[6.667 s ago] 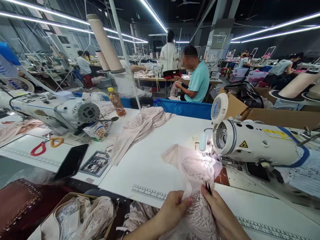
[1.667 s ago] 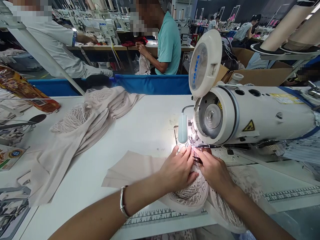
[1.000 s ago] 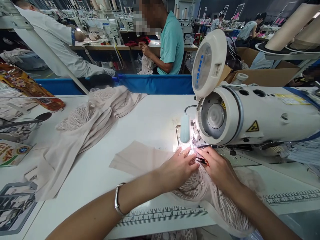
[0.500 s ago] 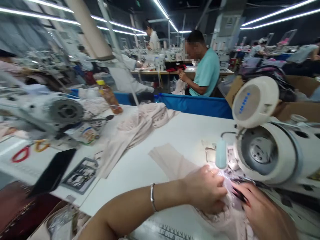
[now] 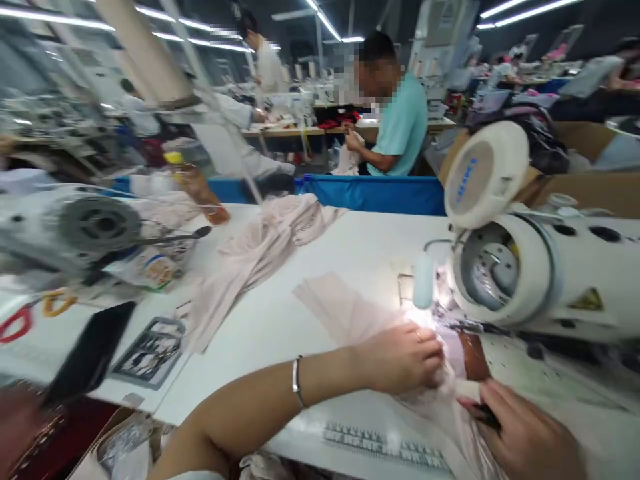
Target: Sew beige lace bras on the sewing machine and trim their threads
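Note:
A sewing machine [image 5: 505, 267] stands on the right, its round end cover [image 5: 487, 175] swung up. Sheer pale pink fabric [image 5: 345, 307] runs across the table to the lit needle area. My left hand [image 5: 413, 357], wearing a ring and bracelet, is closed on this fabric just left of the needle area, fingers curled down. Lower right, my right hand [image 5: 520, 427] pinches the fabric's near part where it drapes toward me. A small black tool [image 5: 485, 415] lies in that hand too; its kind is hidden by the fingers.
Bunched pink fabric [image 5: 265, 247] lies mid-table. To the left are another sewing machine [image 5: 75, 220], a bottle [image 5: 200, 190], a black phone-like slab [image 5: 90, 350], a grey tray [image 5: 150, 353] and red-handled scissors [image 5: 16, 325]. A person in a turquoise shirt [image 5: 405, 123] sits beyond the blue cloth barrier.
My right hand has moved down, away from the needle area, drawing the fabric's near part toward me. My left hand stays on the fabric. The view has shifted slightly.

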`<action>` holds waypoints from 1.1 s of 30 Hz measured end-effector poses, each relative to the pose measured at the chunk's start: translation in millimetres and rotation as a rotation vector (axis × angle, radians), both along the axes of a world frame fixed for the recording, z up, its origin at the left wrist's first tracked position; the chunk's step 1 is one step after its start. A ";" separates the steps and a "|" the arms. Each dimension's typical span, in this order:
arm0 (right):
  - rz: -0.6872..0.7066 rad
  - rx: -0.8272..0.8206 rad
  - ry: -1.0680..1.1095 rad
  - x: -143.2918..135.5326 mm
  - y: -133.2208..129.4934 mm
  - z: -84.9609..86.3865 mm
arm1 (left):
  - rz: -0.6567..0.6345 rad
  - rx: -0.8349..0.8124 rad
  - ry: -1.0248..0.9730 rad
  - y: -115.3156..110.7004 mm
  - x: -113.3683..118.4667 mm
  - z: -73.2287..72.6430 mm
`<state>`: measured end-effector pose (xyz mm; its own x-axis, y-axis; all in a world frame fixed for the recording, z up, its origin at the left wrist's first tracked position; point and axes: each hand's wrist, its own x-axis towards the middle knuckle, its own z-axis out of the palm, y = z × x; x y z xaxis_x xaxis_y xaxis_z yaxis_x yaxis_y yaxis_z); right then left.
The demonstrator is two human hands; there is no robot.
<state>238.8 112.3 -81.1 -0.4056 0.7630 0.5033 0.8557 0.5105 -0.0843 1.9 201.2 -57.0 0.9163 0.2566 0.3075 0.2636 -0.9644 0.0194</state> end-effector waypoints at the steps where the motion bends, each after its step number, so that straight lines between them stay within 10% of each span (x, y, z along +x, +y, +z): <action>1: 0.008 0.012 -0.026 -3.4 2.7 7.5 | -0.003 -0.029 -0.009 -0.1 0.7 -0.1; 11: -0.134 -0.414 -0.069 1.4 25.0 38.5 | -0.003 -0.213 -0.087 -2.5 -0.9 4.5; 33: -0.161 -0.440 -0.228 -4.1 48.7 38.0 | 0.056 -0.129 -0.065 3.2 -5.3 8.4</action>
